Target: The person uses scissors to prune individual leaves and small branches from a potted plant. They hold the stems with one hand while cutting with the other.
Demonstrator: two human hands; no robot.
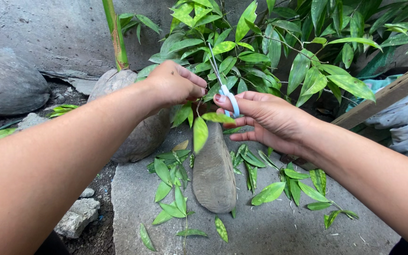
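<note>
Scissors with pale blue plastic handles and thin steel blades (224,87) sit in our right hand (265,118), just right of the frame's centre; the thumb passes through one loop, the fingers curl loosely around the other, and the blades point up and to the left into the leafy green shrub (270,56) that fills the upper middle and upper right. We cannot tell how far the blades are parted. Our left hand (173,85), just left of centre, is closed narrowly on a thin stem of that shrub, and a few leaves (201,130) hang below its fingers. Beneath both hands lies an elongated grey stone (213,174) on a flat grey concrete slab (270,231), with cut green leaves (171,189) scattered on either side of it. A second rounded stone (138,137) sits behind our left forearm. A large grey boulder (5,85) rests at the upper left, a green stalk (116,38) rises near the top, and a wooden plank (388,94) slants across the right edge.
</note>
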